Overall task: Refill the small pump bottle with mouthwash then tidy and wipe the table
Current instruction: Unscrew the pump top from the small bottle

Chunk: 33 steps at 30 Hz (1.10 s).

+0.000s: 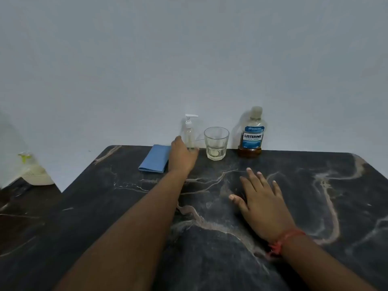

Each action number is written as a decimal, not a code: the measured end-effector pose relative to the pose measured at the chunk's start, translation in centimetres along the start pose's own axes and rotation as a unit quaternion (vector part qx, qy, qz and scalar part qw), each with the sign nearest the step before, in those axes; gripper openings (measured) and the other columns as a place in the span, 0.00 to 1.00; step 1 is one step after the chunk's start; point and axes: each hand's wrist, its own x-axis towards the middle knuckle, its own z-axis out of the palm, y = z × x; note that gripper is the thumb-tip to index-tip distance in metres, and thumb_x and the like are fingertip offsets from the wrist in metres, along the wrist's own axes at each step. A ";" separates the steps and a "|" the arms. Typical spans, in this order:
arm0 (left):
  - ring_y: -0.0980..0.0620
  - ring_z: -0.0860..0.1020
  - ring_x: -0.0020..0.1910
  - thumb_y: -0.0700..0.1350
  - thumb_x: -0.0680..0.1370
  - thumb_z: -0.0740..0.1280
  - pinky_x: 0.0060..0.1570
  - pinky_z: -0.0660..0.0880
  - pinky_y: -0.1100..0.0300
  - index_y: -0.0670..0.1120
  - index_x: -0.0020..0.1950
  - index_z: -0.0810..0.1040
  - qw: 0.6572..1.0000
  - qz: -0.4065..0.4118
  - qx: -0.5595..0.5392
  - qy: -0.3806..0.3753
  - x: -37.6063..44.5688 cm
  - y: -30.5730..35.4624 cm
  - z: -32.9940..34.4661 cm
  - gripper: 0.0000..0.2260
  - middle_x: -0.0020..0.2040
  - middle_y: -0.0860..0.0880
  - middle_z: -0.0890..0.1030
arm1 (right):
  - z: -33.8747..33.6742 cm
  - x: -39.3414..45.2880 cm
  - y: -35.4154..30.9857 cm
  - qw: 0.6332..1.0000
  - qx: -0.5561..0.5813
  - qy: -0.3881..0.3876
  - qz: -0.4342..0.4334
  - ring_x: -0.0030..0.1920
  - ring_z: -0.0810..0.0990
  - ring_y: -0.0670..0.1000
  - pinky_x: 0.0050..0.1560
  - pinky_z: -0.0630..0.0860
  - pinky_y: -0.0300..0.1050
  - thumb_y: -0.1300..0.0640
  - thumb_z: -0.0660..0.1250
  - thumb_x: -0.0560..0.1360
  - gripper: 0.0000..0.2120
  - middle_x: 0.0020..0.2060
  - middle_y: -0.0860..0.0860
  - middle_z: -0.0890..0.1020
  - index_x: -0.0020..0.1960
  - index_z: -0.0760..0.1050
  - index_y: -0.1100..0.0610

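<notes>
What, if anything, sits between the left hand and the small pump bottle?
Nothing visible does. The left hand is already at the base of the small pump bottle, fingers around its lower part. The blue cloth lies to the left of the hand and the glass stands to the right of the bottle, both out of the way.

One head-worn camera looks forward and down across the table (315, 206) toward the wall (189, 59).
</notes>
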 end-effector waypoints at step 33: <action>0.63 0.77 0.43 0.59 0.71 0.66 0.37 0.70 0.70 0.58 0.49 0.72 0.988 0.153 -0.021 -0.011 -27.4 -2.6 -9.2 0.10 0.44 0.59 0.76 | -1.3 -11.8 -11.4 0.884 0.437 0.150 -0.072 0.57 0.75 0.41 0.58 0.75 0.42 0.48 0.71 0.74 0.16 0.55 0.42 0.78 0.60 0.75 0.48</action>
